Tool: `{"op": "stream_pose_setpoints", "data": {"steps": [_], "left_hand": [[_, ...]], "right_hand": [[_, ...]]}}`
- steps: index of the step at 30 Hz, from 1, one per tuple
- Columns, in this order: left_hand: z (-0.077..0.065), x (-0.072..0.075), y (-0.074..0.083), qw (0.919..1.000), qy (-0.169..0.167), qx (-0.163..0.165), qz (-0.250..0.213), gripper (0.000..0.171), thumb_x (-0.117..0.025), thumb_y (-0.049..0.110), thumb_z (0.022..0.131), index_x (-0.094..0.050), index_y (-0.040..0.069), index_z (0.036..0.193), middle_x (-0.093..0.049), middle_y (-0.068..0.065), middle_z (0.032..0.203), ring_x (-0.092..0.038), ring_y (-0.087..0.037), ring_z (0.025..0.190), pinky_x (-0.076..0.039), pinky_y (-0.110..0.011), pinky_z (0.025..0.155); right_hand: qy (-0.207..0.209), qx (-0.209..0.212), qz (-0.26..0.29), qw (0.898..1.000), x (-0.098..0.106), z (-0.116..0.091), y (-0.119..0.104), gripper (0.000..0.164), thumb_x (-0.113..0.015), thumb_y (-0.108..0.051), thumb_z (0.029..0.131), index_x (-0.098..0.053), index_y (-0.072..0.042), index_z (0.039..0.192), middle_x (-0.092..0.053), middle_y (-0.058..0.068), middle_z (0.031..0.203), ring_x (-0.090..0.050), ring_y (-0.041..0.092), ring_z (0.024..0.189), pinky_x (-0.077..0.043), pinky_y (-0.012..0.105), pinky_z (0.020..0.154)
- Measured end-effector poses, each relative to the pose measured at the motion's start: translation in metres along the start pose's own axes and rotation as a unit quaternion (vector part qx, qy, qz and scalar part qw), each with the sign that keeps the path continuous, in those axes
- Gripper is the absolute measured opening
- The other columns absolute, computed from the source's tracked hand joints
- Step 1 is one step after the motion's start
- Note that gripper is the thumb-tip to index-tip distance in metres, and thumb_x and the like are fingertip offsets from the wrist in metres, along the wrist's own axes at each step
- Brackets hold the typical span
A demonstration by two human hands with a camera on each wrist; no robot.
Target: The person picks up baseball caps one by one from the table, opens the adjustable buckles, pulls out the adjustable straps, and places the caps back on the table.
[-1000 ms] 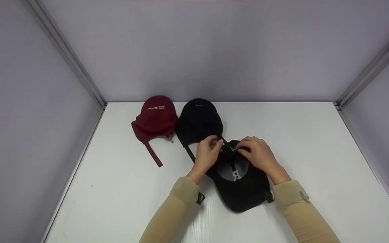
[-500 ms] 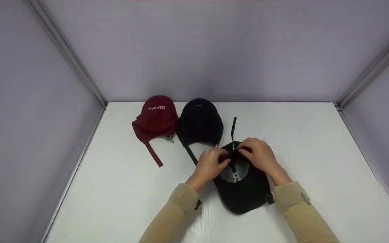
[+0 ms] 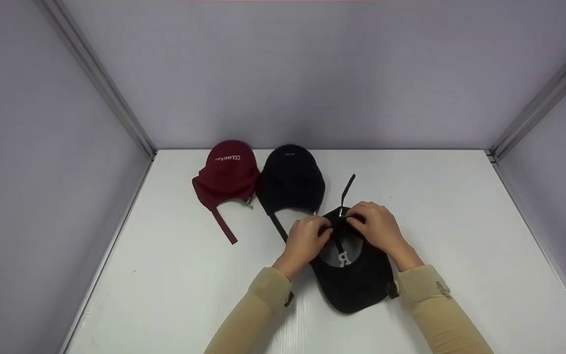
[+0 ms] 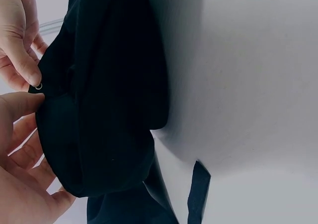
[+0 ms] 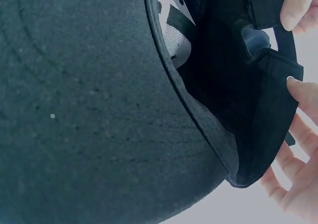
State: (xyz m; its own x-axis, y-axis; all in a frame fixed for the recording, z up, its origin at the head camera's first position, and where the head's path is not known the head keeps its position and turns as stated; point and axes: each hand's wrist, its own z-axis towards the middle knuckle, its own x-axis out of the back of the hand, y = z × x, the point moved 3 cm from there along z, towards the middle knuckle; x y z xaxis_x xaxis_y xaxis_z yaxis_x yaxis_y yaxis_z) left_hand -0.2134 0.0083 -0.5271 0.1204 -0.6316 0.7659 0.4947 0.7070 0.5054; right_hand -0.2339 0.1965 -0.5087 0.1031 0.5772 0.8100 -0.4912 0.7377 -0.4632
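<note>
In the head view, a black cap (image 3: 354, 285) lies upside down, brim toward the person, with a pale letter-shaped mark (image 3: 344, 259) inside. My left hand (image 3: 305, 243) pinches its back band to the left of a metal buckle (image 3: 343, 212). Beside the buckle, my right hand (image 3: 376, 228) pinches the band between thumb and fingers. A thin strap (image 3: 347, 189) sticks out past the buckle, away from the person. In the right wrist view, the right hand (image 5: 303, 149) lies along the band edge, near a gap in the back of the cap.
A dark cap (image 3: 290, 177) sits at the back, its strap (image 3: 277, 226) reaching toward the left hand. Left of it is a red cap (image 3: 229, 172) with its strap undone. White table (image 3: 175, 295); grey walls stand left, right and behind.
The left hand has moved from the strap near the dark cap down to the band's left side. The strap's free end now points away from the person and leans right.
</note>
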Motion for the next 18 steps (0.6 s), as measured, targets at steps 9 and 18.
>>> {"op": "stream_pose_setpoints", "data": {"steps": [9, 18], "left_hand": [[-0.0002, 0.0036, -0.0019, 0.9998, 0.017, 0.007, -0.008, 0.005, -0.073, 0.015, 0.088, -0.072, 0.011, 0.09, -0.069, 0.0, 0.088, -0.065, -0.016, 0.079, -0.051, -0.033, 0.074], [-0.0037, 0.0066, -0.0024, 0.9994, 0.034, -0.011, -0.002, 0.005, -0.073, 0.014, 0.086, -0.07, 0.011, 0.088, -0.067, 0.001, 0.084, -0.064, -0.014, 0.075, -0.051, -0.033, 0.071]], "right_hand": [[0.009, -0.026, -0.003, 1.0, 0.0005, 0.0, 0.003, 0.006, -0.074, -0.015, 0.089, -0.074, -0.011, 0.093, -0.07, 0.002, 0.094, -0.065, 0.024, 0.088, -0.051, 0.044, 0.078], [0.034, -0.056, -0.008, 0.998, 0.0037, -0.0012, 0.0075, 0.008, -0.074, -0.013, 0.088, -0.074, -0.008, 0.094, -0.07, 0.006, 0.096, -0.066, 0.028, 0.092, -0.051, 0.046, 0.079]]}}
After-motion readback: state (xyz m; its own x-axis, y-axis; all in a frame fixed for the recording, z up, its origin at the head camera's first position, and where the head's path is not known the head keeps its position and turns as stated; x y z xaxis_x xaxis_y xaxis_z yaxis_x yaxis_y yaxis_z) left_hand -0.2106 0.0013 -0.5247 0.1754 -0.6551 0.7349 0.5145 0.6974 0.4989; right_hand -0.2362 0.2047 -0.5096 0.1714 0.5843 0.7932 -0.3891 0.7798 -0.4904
